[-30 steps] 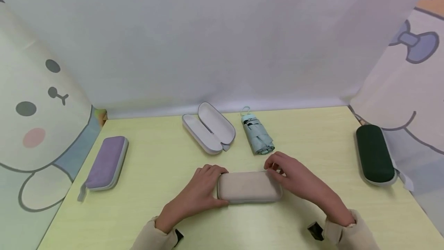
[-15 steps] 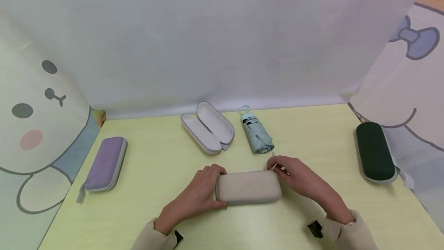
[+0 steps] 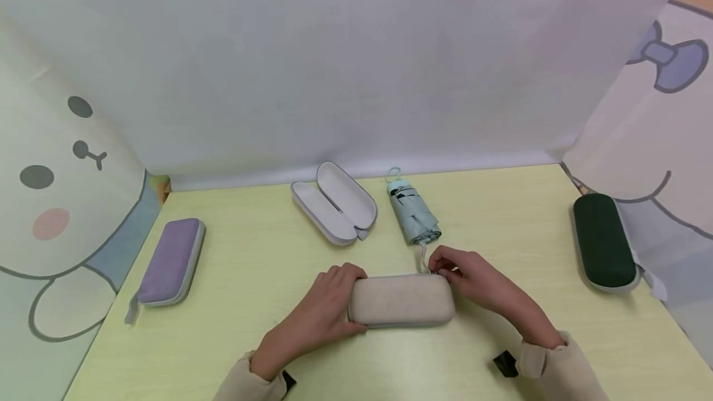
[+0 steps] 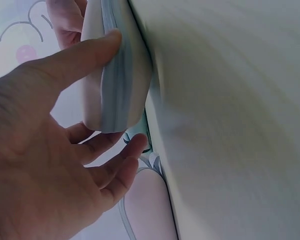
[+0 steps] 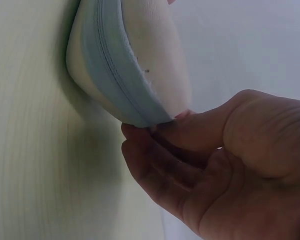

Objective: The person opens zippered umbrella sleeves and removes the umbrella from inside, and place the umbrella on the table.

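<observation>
My tan sleeves (image 3: 568,371) are closest to me, one at each wrist. Both hands are holding the beige case (image 3: 401,299), which lies flat and longways in front of me on the yellow tabletop (image 3: 250,277). My left hand (image 3: 323,309) grips its left end, with the thumb on the near side and the fingers at the end and far side. My right hand (image 3: 472,278) has finger and thumb pinched at its far right corner, on the grey-blue zip band (image 5: 112,65). A pale strap (image 3: 424,257) sticks out there, toward the umbrella; I can't tell if they touch. Away to the left is a purple case (image 3: 169,262), and away to the right is a dark green case (image 3: 603,240). Farther off, a white case (image 3: 348,195) lies wide open, near the folded light blue umbrella (image 3: 414,215). Behind everything hangs a big pale sheet (image 3: 356,67), with cartoon cloth (image 3: 50,141) at both sides.
</observation>
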`<state>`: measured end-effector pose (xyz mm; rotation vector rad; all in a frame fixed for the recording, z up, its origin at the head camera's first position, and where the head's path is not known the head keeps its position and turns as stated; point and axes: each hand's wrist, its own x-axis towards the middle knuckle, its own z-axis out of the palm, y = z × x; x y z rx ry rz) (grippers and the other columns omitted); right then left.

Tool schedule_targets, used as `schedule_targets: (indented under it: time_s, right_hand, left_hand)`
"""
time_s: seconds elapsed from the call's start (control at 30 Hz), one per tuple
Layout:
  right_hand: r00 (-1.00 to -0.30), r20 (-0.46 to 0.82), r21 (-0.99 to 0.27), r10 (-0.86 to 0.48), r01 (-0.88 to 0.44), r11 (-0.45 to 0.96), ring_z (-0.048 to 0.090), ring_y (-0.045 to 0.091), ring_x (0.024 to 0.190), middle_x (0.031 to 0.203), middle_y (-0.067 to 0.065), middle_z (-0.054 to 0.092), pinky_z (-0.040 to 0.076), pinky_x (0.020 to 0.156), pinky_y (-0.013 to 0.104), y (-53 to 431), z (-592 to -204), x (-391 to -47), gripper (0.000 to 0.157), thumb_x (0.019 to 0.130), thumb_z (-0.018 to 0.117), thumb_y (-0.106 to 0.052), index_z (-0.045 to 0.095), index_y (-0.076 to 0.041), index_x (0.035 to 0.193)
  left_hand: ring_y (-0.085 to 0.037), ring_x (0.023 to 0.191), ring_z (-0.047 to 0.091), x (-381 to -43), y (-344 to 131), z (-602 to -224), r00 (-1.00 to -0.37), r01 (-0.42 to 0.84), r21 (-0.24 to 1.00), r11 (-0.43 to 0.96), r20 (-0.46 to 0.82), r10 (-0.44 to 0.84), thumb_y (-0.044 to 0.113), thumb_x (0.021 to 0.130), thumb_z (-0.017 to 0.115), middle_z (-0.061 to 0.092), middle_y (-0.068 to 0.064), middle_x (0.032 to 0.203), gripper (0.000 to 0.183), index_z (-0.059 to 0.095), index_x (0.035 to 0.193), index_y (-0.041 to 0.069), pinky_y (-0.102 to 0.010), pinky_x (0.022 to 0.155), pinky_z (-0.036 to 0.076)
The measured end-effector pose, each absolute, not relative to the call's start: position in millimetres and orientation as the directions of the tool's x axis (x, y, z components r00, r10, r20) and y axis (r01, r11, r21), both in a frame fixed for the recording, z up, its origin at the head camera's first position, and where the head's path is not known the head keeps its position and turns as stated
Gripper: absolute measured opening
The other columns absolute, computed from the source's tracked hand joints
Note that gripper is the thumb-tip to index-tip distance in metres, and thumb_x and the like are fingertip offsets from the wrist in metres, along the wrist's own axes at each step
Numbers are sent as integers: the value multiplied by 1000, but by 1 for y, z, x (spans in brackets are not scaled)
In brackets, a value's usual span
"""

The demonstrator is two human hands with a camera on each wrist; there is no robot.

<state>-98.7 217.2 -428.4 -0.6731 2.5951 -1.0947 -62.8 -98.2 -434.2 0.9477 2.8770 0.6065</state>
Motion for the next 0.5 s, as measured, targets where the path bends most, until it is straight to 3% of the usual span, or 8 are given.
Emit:
schedule_targets:
  time_s: [0.3,0.5]
  right_hand:
    - [-852,-88,-742,-517,-290,604,61,3,90,96,-6,65,53,80,23,220,-432,-100,19,94,59,1,62,-15,103]
    - [-859,-77,-724,-505,-300,621,61,4,88,95,-5,66,53,78,23,221,-432,-101,15,93,62,-2,63,-14,100]
  left_hand:
    - [-19,124,48,-60,-95,-428,-794,581,341,739,36,607,35,75,85,52,3,133,79,42,140,21,-42,95,40]
    - [-22,136,40,-63,-87,-423,-678,719,260,644,59,733,20,82,77,44,-3,147,84,32,151,36,-47,104,39]
